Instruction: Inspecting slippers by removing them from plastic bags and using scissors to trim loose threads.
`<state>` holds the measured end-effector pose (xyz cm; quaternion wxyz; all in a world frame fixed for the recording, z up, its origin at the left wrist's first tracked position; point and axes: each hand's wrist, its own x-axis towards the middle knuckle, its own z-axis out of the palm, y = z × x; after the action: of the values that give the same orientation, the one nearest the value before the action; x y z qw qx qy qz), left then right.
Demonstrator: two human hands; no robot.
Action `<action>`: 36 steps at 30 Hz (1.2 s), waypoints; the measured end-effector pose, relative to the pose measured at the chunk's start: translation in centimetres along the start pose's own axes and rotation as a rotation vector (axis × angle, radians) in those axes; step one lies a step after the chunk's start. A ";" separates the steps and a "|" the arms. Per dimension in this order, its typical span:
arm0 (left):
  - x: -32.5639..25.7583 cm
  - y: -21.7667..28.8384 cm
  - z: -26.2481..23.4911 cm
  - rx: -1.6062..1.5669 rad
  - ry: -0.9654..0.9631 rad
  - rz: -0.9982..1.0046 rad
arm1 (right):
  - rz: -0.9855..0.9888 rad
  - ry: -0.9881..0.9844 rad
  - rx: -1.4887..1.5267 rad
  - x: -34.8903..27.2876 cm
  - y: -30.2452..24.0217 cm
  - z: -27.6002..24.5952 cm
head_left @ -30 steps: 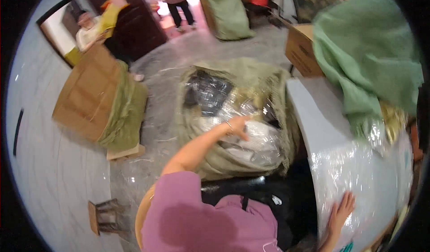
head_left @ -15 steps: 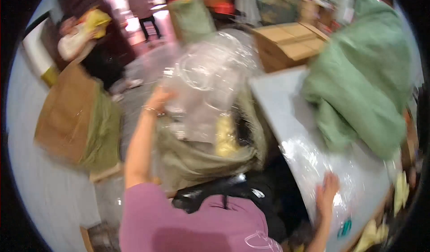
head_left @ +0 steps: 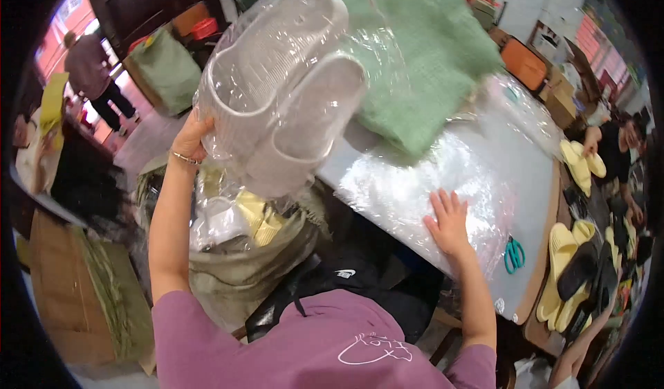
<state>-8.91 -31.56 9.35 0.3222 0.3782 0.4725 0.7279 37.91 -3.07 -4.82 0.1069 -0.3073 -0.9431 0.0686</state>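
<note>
The left hand [head_left: 188,140] is raised high, fingers closed on the edge of a clear bag [head_left: 277,91] holding a pair of pale slippers, side by side, soles outward; the bag hangs in the air above a big sack [head_left: 235,271] and beside the near corner of the desk [head_left: 443,181]. The right hand [head_left: 448,221] lies flat and open on the desk's shiny plastic cover, fingers spread, holding nothing. The sack below is open, stuffed with more bagged slippers, some yellow [head_left: 259,216]. A green cloth [head_left: 415,57] is heaped on the far part of the desk, just behind the raised bag. Teal scissors [head_left: 513,254] lie near the desk's right edge, well apart from the flat hand. Yellow and black slippers [head_left: 574,271] are piled past that edge, where another person [head_left: 615,147] sits
</note>
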 end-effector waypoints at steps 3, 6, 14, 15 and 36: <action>3.5 -1.3 2.3 0.073 -0.074 -0.046 | -0.017 -0.008 -0.002 0.0 0.3 0.4; 7.5 -3.8 2.0 0.101 -0.195 -0.172 | -0.025 -0.027 0.000 0.2 -0.2 0.1; 19.8 -10.3 6.6 1.011 -0.437 -0.099 | -0.040 -0.007 -0.010 0.0 -0.1 -0.3; 19.3 -11.5 8.5 1.321 -0.227 0.153 | -0.042 -0.019 -0.013 -0.1 -0.2 -0.2; -14.4 -19.0 -11.5 1.823 0.459 -0.429 | -0.022 -0.105 -0.079 1.2 -0.2 -0.3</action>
<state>-9.32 -41.95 -14.97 -0.0691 0.2373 0.9669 0.0631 36.96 -2.54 -4.27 0.0458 -0.2968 -0.9527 0.0464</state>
